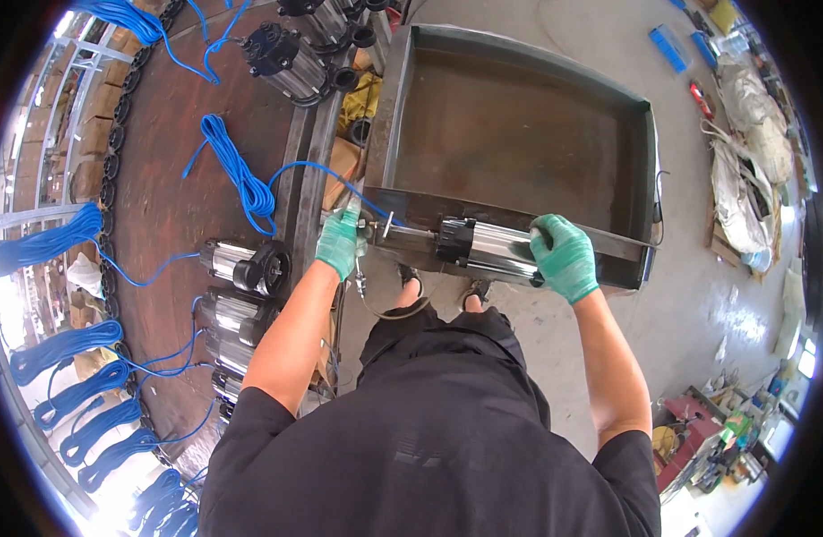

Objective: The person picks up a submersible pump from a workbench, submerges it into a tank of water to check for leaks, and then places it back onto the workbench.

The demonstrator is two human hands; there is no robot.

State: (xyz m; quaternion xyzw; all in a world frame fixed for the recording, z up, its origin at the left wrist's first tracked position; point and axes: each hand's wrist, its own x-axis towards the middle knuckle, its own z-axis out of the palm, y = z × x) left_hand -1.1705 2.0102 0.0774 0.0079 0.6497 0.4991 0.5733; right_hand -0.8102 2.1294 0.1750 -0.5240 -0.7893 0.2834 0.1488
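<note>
A motor pump (501,250) with a shiny metal body and a black ribbed end lies sideways along the near edge of a water-filled metal tank (649,161). My right hand (565,257), in a green glove, grips its right end, thumb on top. My left hand (340,240), gloved the same, is closed at a small metal valve fitting (365,234) left of the pump. A thin rod with a crossbar (389,224) lies between fitting and pump. From the fitting hangs a hose (385,313). A blue cable (317,165) passes close to my left fingertips.
On the brown workbench (174,89) to the left stand several similar pumps (232,322) and a coiled blue cable (237,174). More blue coils (62,353) hang along its far-left side. White sacks (743,170) lie at right; a red machine (685,438) stands lower right.
</note>
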